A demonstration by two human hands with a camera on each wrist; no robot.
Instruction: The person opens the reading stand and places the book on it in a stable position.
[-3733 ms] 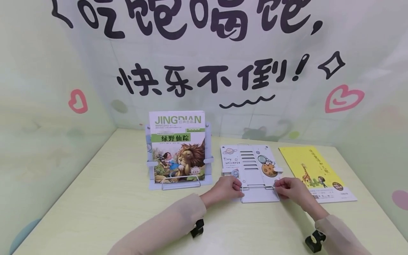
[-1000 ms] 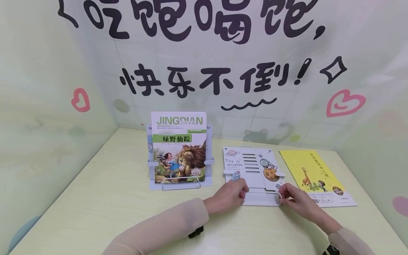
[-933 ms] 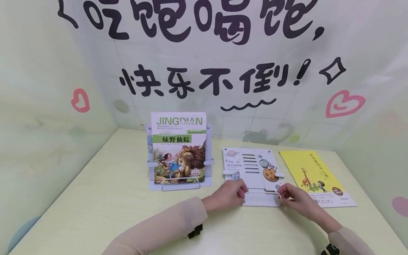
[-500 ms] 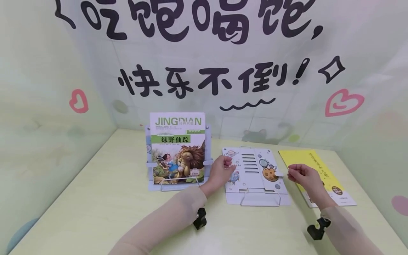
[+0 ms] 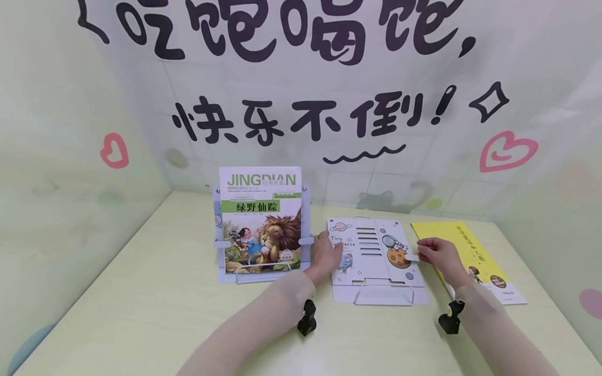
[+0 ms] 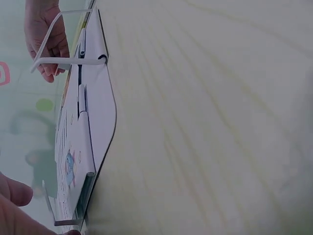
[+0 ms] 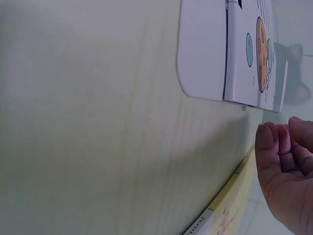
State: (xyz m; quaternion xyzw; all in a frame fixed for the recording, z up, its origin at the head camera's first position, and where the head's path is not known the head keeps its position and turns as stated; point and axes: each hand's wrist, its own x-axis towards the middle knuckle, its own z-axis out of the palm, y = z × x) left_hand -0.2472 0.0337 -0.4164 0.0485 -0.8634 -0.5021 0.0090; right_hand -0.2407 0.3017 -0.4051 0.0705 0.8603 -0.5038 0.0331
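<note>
A white book stand (image 5: 371,250) printed with planets, an astronaut and "Tiny universe" lies low on the table, its wire page holder (image 5: 384,296) standing up at the front edge. My left hand (image 5: 325,257) is at the stand's left side. The left wrist view shows its thumb and a fingertip about the left side clip (image 6: 49,203), with a gap between them; contact is unclear. My right hand (image 5: 441,257) hovers beside the right side clip (image 5: 412,257), fingers loosely bent. In the right wrist view a small gap parts its fingertips from the stand.
Left of it, a second stand (image 5: 305,263) holds a storybook (image 5: 261,230) with a lion cover upright. To the right, a yellow book (image 5: 439,230) lies flat, partly behind my right hand. A printed wall backdrop (image 5: 301,183) closes the table's rear and sides.
Both hands have let go of the wire page holder at the front. They have moved up and outward to the stand's two sides. The wire page holder stays up.
</note>
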